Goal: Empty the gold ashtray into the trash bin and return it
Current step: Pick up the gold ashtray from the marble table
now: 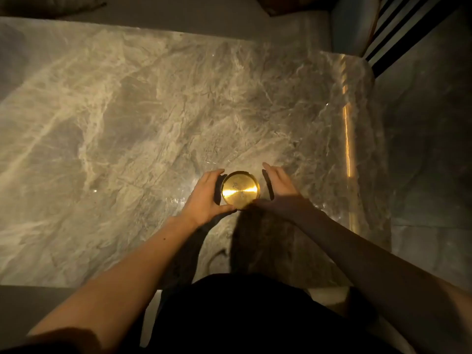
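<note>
The round gold ashtray [240, 189] sits on the marble table [127, 111], near its front right part. Its shiny bottom shows faint grey specks. My left hand [207, 198] curls around the ashtray's left side, fingers on the far rim and thumb on the near rim. My right hand [279, 190] is just to the right of it, fingers straight and apart, with a narrow shadowed gap between them and the rim; its thumb reaches toward the near edge. No trash bin is in view.
The marble table fills most of the view; its right edge [367, 139] drops to a dark tiled floor [421, 149]. A padded seat [352, 24] and dark slats [398, 29] stand at the back right. My dark clothing [245, 312] is at the table's front edge.
</note>
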### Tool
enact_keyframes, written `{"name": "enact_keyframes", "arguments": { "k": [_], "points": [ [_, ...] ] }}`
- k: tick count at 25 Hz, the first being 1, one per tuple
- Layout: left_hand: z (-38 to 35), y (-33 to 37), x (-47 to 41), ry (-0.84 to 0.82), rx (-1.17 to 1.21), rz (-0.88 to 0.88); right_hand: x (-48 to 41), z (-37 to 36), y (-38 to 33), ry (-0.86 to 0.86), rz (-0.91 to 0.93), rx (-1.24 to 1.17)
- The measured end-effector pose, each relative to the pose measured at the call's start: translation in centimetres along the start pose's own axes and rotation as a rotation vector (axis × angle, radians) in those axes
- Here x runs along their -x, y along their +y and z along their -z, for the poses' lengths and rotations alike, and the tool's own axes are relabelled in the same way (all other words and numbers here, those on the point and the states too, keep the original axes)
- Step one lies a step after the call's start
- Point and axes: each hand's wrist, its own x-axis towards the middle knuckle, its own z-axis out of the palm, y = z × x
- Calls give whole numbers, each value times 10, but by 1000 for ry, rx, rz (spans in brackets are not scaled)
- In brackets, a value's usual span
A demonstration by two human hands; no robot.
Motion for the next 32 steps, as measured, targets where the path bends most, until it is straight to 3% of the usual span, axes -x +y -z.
{"name": "enact_keyframes", "arguments": {
  "k": [6,18,32],
  "points": [
    [-13,-6,-4,-21,-8,42,-5,-19,13,-128,-17,5],
    [-25,-4,-8,-7,-20,52,-16,-31,19,-161,13,23],
    [-11,35,-27,63,-18,-58,-17,10,33,22,130,-43]
  ]
}}
